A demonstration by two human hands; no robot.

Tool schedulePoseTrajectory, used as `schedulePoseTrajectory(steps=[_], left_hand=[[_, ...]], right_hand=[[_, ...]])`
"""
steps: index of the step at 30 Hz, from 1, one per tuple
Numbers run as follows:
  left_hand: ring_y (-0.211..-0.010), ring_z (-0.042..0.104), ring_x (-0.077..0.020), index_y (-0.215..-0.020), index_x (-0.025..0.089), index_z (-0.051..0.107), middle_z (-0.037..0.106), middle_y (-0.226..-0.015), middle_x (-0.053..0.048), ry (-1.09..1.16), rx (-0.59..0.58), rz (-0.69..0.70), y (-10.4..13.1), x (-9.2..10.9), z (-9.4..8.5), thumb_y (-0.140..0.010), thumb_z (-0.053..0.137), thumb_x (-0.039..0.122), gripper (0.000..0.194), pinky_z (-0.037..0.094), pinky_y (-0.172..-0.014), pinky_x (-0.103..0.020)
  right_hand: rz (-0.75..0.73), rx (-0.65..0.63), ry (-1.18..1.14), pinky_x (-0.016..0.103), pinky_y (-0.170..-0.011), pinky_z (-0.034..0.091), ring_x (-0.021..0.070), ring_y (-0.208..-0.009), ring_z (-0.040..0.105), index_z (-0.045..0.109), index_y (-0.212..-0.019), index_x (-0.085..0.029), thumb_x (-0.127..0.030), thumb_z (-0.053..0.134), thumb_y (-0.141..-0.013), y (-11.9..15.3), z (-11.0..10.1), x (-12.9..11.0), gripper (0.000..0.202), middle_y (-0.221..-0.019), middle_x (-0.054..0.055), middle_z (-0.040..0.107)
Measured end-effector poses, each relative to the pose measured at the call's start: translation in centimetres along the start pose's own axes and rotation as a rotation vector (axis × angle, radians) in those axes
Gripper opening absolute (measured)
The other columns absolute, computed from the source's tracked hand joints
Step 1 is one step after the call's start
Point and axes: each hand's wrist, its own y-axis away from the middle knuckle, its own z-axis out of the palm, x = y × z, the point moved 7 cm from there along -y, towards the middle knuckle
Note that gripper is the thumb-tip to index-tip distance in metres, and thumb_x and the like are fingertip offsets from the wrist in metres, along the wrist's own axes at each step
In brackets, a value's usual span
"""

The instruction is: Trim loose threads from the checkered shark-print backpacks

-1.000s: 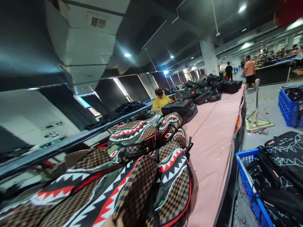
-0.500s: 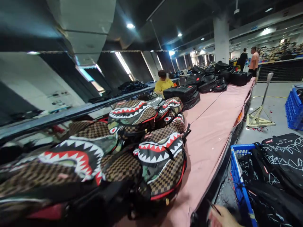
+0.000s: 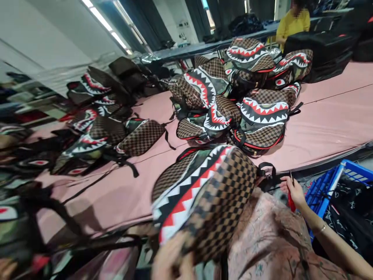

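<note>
A backpack with brown-and-black checks and a red-and-white shark mouth lies tilted across the near table edge, against my lap. My left hand, somewhat blurred, grips its near end. At the right, beside the backpack's far end and its black strap, my right hand holds scissors with red handles. Their dark tip points upward, and the fingers partly cover them. Farther back on the pink-covered table sits a pile of matching backpacks.
More shark backpacks are heaped on the left. A blue crate of black bags stands by my right arm. Black bags lie at the back right, near a person in yellow. Part of another person's hand shows bottom left.
The view has swung left and down. The near backpack and my left hand now show in front of me. My right hand, still with the scissors, has come further into view.
</note>
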Motion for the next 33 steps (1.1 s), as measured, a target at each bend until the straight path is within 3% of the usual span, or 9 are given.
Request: schedulePoseTrajectory(steps=[3,6,9,11,16,19,22,27,33], left_hand=[[-0.104,0.056,-0.026,-0.085,0.034,0.066,0.066,-0.104,-0.002,0.159,-0.174,0.261,2.2,2.1,4.6,-0.077,0.045,0.037,0.023,0.048,-0.088,-0.043],[-0.099,0.059,-0.0233,-0.092,0.028,0.063,0.066,-0.102,-0.006,0.207,-0.187,0.317,2.4,4.0,6.4,-0.079,0.047,0.027,0.021,0.047,-0.087,-0.042],[-0.095,0.059,-0.021,-0.093,0.024,0.061,0.066,-0.099,-0.007,0.227,-0.229,0.296,-0.2,6.2,7.7,-0.083,0.045,0.027,0.02,0.047,-0.086,-0.039],[-0.095,0.059,-0.0203,-0.091,0.023,0.062,0.065,-0.099,-0.006,0.248,-0.305,0.321,-2.6,8.3,9.1,-0.083,0.045,0.03,0.02,0.047,-0.085,-0.037],[-0.089,0.06,-0.0182,-0.096,0.02,0.062,0.066,-0.096,-0.006,0.387,-0.416,0.339,-9.3,13.1,13.3,-0.083,0.045,0.031,0.024,0.047,-0.081,-0.033],[-0.091,0.059,-0.0175,-0.102,0.019,0.062,0.065,-0.101,-0.007,0.493,-0.567,0.421,-12.4,15.9,15.8,-0.081,0.049,0.029,0.027,0.045,-0.082,-0.031],[-0.085,0.059,-0.0166,-0.096,0.02,0.066,0.066,-0.094,-0.005,0.481,-0.731,0.514,-13.7,17.7,17.9,-0.075,0.056,0.027,0.024,0.044,-0.08,-0.029],[-0.07,0.056,-0.014,-0.071,0.017,0.067,0.064,-0.075,-0.002,0.471,-0.727,0.507,-14.2,18.3,19.1,-0.07,0.059,0.026,0.012,0.043,-0.068,-0.025],[-0.065,0.052,-0.0123,-0.069,0.016,0.065,0.059,-0.071,-0.001,0.521,-0.635,0.447,-14.5,17.7,18.7,-0.071,0.059,0.026,0.012,0.041,-0.063,-0.024]], right_hand=[[-0.011,-0.013,0.139,0.023,-0.044,0.034,0.0098,-0.044,0.043,0.055,-0.094,-0.013,-0.065,0.043,-0.076,0.1,0.2,0.2,0.056,-0.055,-0.001,0.05],[-0.072,-0.004,0.402,0.025,-0.051,0.037,0.0128,-0.052,0.047,0.056,-0.097,-0.014,-0.064,0.042,-0.076,0.0,0.8,-0.7,0.057,-0.06,0.0,0.053],[-0.143,-0.003,0.575,0.027,-0.061,0.04,0.0163,-0.066,0.052,0.053,-0.102,-0.016,-0.06,0.037,-0.08,0.3,1.8,-2.3,0.052,-0.073,0.002,0.057],[-0.156,-0.057,0.586,0.026,-0.059,0.039,0.0151,-0.063,0.051,0.052,-0.102,-0.016,-0.057,0.034,-0.082,0.7,2.7,-3.2,0.049,-0.07,0.001,0.055],[-0.181,-0.228,0.525,0.022,-0.055,0.036,0.0111,-0.055,0.046,0.055,-0.089,-0.016,-0.051,0.05,-0.076,2.1,5.0,-6.0,0.038,-0.059,-0.004,0.05],[-0.181,-0.241,0.582,0.022,-0.057,0.036,0.0114,-0.059,0.048,0.057,-0.082,-0.016,-0.047,0.054,-0.074,2.5,5.7,-7.9,0.032,-0.062,-0.002,0.054],[-0.179,-0.248,0.749,0.022,-0.058,0.035,0.0123,-0.062,0.05,0.057,-0.075,-0.017,-0.044,0.054,-0.074,2.6,6.3,-9.5,0.027,-0.066,-0.001,0.057],[-0.192,-0.273,0.987,0.021,-0.053,0.03,0.0112,-0.054,0.046,0.057,-0.074,-0.018,-0.042,0.052,-0.076,2.4,7.8,-10.7,0.024,-0.057,-0.003,0.053],[-0.242,-0.327,1.164,0.021,-0.052,0.027,0.0113,-0.054,0.046,0.055,-0.075,-0.019,-0.039,0.052,-0.077,2.2,10.3,-12.1,0.021,-0.06,-0.001,0.054]])
